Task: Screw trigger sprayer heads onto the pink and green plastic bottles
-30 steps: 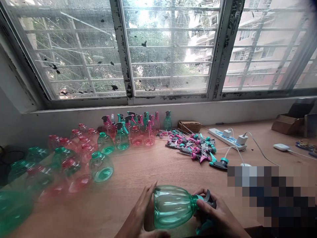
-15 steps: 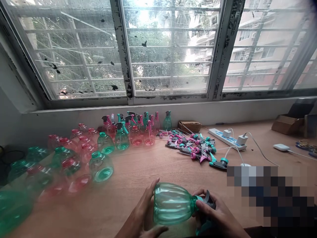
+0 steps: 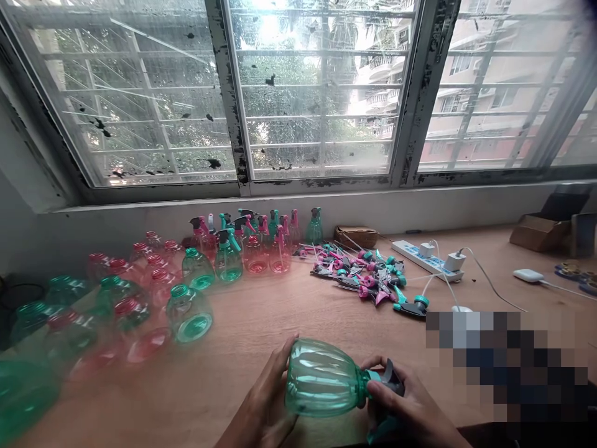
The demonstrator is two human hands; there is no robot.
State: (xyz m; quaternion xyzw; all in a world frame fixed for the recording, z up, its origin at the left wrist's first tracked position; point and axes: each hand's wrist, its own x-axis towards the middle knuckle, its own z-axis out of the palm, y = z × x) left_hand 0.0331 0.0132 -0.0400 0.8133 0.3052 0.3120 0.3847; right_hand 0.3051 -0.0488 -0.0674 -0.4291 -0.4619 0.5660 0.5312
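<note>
A clear green spray bottle (image 3: 321,379) lies sideways in front of me above the table, its base to the left and its neck to the right. Around the base curls my left hand (image 3: 268,395), with the thumb below. My right hand (image 3: 396,392) grips the neck end, fingers closed about the teal collar and the dark grey spray head (image 3: 392,377). The head sits at the bottle's mouth; part of it is hidden by my right hand.
Open green and pink bottles (image 3: 189,314) stand at the left. Behind them are several bottles with spray heads (image 3: 228,258). A pile of loose spray heads (image 3: 368,270) lies mid-table, near a power strip (image 3: 429,260) with cables. A cardboard box (image 3: 536,233) stands far right.
The bottle's base has tilted slightly and my left hand has shifted its hold, its thumb now tucked under the bottle. My right hand keeps its grip at the neck.
</note>
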